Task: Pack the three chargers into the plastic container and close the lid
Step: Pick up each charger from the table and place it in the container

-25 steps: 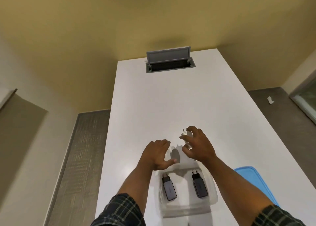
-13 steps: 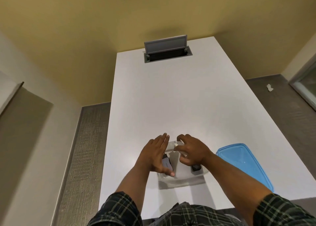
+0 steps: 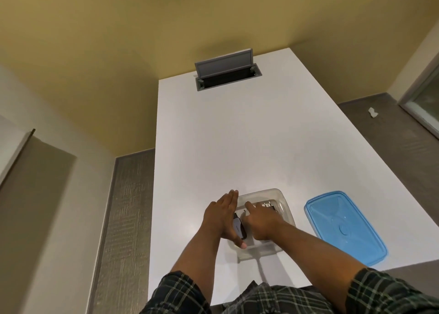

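A clear plastic container stands on the white table near its front edge. My left hand lies flat against the container's left side, fingers straight, thumb on the near rim. My right hand is down inside the container, fingers curled over the white charger, which is almost wholly hidden under it. A dark charger lies in the container between my hands. Part of another dark charger shows beyond my right hand. The blue lid rests flat on the table right of the container.
A grey cable box with its flap raised sits at the table's far end. The table's left and right edges drop to a grey floor, with a white scrap on the right. A yellow wall stands behind.
My right hand carried the white charger from above the table down into the container. My left hand moved to the container's left side. The view tilted, and more of the lid shows.
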### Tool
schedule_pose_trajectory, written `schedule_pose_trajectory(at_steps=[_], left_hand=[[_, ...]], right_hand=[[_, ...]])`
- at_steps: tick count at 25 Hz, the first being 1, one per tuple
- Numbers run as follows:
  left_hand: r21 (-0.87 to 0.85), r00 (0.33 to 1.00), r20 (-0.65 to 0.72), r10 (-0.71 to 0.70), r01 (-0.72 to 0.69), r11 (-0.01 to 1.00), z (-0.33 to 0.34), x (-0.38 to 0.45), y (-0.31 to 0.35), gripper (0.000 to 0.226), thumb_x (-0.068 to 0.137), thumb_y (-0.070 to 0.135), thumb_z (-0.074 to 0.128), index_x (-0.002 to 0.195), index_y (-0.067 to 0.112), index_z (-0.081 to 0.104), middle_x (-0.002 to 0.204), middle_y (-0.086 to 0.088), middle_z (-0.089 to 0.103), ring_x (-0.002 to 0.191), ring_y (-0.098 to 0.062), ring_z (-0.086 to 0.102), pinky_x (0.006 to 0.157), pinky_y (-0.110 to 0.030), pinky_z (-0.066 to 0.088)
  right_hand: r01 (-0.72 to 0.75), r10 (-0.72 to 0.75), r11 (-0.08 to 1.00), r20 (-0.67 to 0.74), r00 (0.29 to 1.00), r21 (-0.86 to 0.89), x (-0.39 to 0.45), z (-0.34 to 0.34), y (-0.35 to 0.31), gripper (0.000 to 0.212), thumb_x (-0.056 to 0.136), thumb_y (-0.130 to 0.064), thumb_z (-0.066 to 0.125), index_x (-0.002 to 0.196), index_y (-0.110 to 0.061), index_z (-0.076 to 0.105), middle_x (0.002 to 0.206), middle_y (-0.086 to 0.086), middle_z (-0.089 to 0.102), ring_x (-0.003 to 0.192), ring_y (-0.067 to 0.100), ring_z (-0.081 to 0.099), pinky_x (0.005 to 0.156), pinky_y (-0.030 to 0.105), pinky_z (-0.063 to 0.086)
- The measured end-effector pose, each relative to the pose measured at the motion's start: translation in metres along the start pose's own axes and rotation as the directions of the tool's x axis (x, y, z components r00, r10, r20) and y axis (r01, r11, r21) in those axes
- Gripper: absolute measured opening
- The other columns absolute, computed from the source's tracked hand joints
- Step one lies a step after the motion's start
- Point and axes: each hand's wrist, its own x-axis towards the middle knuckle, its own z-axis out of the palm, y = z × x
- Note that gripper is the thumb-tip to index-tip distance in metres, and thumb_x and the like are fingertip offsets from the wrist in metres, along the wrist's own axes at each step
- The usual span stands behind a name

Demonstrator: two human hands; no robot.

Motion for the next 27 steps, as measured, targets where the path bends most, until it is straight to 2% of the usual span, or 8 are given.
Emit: schedule_pose_trajectory(at_steps=[5, 9, 13, 15, 18, 22, 24, 27], left_hand=[[-0.005, 0.999, 0.017, -0.042, 0.042, 0.999, 0.0, 0.002, 0.006, 0.161, 0.052, 0.072, 0.087, 0.161, 0.014, -0.017, 0.171, -0.004, -0.012, 0.159, -0.02, -0.003, 0.126, -0.042, 0.022], [-0.001, 0.999, 0.017, -0.033, 0.034, 0.999, 0.001, 0.002, 0.006, 0.162, 0.052, 0.071, 0.087, 0.161, 0.013, -0.018, 0.171, -0.004, -0.013, 0.159, -0.021, -0.004, 0.126, -0.041, 0.021], [-0.002, 0.999, 0.036, -0.039, 0.039, 0.999, 0.001, 0.004, 0.005, 0.164, 0.049, 0.073, 0.086, 0.16, 0.014, -0.019, 0.171, -0.003, -0.013, 0.159, -0.021, -0.004, 0.127, -0.041, 0.018], [-0.006, 0.998, 0.051, -0.04, 0.041, 0.999, 0.002, 0.005, 0.004, 0.166, 0.047, 0.075, 0.086, 0.16, 0.013, -0.02, 0.171, -0.004, -0.012, 0.159, -0.021, -0.004, 0.127, -0.041, 0.017], [0.018, 0.998, 0.052, -0.022, 0.021, 1.0, 0.001, 0.007, 0.006, 0.167, 0.046, 0.077, 0.085, 0.16, 0.008, -0.017, 0.172, -0.008, -0.009, 0.159, -0.024, -0.003, 0.128, -0.042, 0.015], [0.075, 1.0, 0.015, 0.018, -0.02, 0.997, -0.006, 0.008, 0.012, 0.167, 0.046, 0.082, 0.08, 0.16, 0.005, -0.014, 0.171, -0.011, -0.01, 0.159, -0.027, -0.004, 0.128, -0.044, 0.008], [0.089, 0.997, -0.04, 0.072, -0.068, 0.994, -0.014, 0.009, 0.017, 0.155, 0.056, 0.089, 0.067, 0.161, 0.006, -0.01, 0.171, -0.01, -0.008, 0.159, -0.025, -0.002, 0.128, -0.044, 0.006], [0.097, 0.959, -0.225, 0.173, -0.155, 0.983, -0.028, 0.014, 0.031, 0.112, 0.086, 0.082, 0.041, 0.162, 0.005, 0.011, 0.17, -0.012, 0.015, 0.157, -0.025, 0.017, 0.123, -0.043, 0.022]], right_hand=[[-0.074, 0.074, 0.997, 0.023, 0.997, -0.012, 0.005, 0.013, -0.01, 0.036, 0.095, -0.02, 0.057, 0.13, -0.009, 0.057, 0.153, 0.02, 0.031, 0.114, 0.04, 0.056, 0.082, 0.044, 0.052], [-0.047, 0.046, 0.998, 0.018, 0.999, 0.049, 0.003, 0.016, -0.004, 0.036, 0.096, -0.026, 0.056, 0.132, -0.017, 0.057, 0.156, 0.018, 0.027, 0.113, 0.039, 0.059, 0.084, 0.044, 0.054], [-0.02, 0.021, 0.997, -0.008, 1.0, 0.08, 0.003, 0.016, 0.005, 0.042, 0.096, -0.039, 0.053, 0.135, -0.025, 0.051, 0.151, 0.016, 0.035, 0.106, 0.039, 0.063, 0.08, 0.044, 0.054], [-0.002, 0.005, 0.997, -0.047, 0.999, 0.078, 0.002, 0.015, 0.009, 0.042, 0.096, -0.039, 0.053, 0.134, -0.024, 0.049, 0.147, 0.015, 0.041, 0.103, 0.038, 0.065, 0.078, 0.045, 0.055], [0.057, -0.053, 0.998, -0.137, 0.989, 0.021, -0.005, 0.015, 0.018, 0.033, 0.097, -0.025, 0.052, 0.128, -0.015, 0.052, 0.137, 0.015, 0.05, 0.099, 0.036, 0.066, 0.076, 0.047, 0.058], [0.145, -0.149, 0.989, -0.264, 0.953, -0.034, -0.019, 0.011, 0.032, 0.029, 0.093, -0.017, 0.059, 0.121, -0.013, 0.06, 0.114, 0.012, 0.063, 0.084, 0.03, 0.067, 0.065, 0.038, 0.058], [0.156, -0.16, 0.987, -0.343, 0.926, -0.038, -0.026, 0.005, 0.038, 0.025, 0.084, -0.018, 0.07, 0.109, -0.014, 0.066, 0.096, 0.007, 0.066, 0.071, 0.023, 0.065, 0.054, 0.032, 0.053], [0.071, -0.038, 0.996, -0.471, 0.881, 0.053, -0.036, -0.002, 0.053, 0.03, 0.076, -0.018, 0.076, 0.105, -0.015, 0.07, 0.087, 0.003, 0.065, 0.065, 0.022, 0.062, 0.049, 0.032, 0.049]])
